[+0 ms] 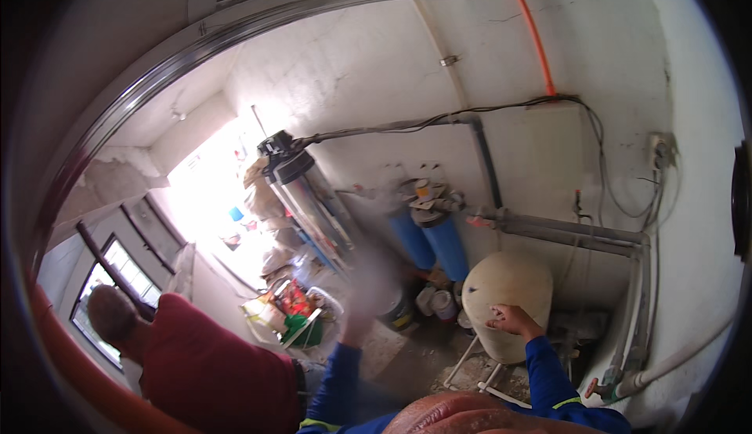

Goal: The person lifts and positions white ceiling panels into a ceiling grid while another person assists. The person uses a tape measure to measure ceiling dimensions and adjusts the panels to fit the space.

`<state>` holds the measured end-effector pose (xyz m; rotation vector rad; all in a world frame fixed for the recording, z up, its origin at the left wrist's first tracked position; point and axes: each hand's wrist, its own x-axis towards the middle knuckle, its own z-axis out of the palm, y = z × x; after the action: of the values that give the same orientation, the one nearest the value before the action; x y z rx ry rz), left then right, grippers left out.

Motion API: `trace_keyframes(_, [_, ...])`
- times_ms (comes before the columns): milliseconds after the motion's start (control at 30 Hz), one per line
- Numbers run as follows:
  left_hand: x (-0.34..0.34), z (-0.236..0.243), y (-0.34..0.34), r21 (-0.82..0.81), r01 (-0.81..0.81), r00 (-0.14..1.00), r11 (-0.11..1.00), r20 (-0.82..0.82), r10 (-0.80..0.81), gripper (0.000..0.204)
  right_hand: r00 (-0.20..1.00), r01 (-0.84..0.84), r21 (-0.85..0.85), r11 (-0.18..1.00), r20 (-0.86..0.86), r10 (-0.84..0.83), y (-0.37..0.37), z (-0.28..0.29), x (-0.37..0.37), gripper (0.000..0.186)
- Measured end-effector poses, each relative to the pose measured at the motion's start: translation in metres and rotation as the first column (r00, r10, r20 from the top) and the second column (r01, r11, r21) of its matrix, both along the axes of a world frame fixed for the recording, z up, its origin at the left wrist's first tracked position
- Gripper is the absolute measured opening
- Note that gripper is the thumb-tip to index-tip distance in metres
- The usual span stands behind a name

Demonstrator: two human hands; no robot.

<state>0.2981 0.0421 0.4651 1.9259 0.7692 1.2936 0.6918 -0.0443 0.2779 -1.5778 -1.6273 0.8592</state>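
Note:
My left hand point(368, 289) is raised in front of me and smeared by motion, so its fingers cannot be made out. Behind it lies the floor with a dark bucket point(398, 312). My right hand point(517, 321) reaches forward, its thumb and fingers loosely bent and apart, with nothing seen between them. It overlaps a rounded cream tank point(509, 281) in the picture; whether it touches the tank I cannot tell. Left of the tank, two blue filter housings point(429, 242) hang on the wall below grey fittings.
Another person in a red shirt point(215, 359) bends at the left, facing away. A tall cylinder with a black head point(286, 160) leans near the bright opening. Bags and a green item point(301, 330) lie on the floor. Grey pipes point(568, 234) and a red-handled valve point(595, 389) are at the right.

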Motion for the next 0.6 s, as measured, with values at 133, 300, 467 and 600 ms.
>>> trace_keyframes(133, [-0.028, 0.192, -0.038, 0.552, -0.306, 0.941, 0.776, 0.051, 0.335, 0.027, 0.992, -0.123, -0.034, 0.992, -0.029, 0.122, 0.009, -0.018, -0.038, 0.078])
trace_keyframes(300, [-0.028, 0.367, -0.102, 0.639, -0.433, 0.879, 0.636, 0.456, 0.140, 0.074, 0.945, -0.319, -0.204, 0.926, 0.004, 0.326, 0.011, -0.069, -0.077, 0.079])
trace_keyframes(467, [-0.006, 0.448, -0.144, 0.678, -0.209, 0.836, 0.704, 0.498, -0.232, 0.085, 0.853, -0.457, -0.320, 0.830, 0.107, 0.511, 0.026, -0.116, -0.101, 0.082])
trace_keyframes(600, [0.002, 0.463, -0.151, 0.687, -0.352, 0.802, 0.636, 0.572, -0.173, 0.078, 0.852, -0.473, -0.352, 0.808, 0.052, 0.521, 0.042, -0.140, -0.097, 0.081])
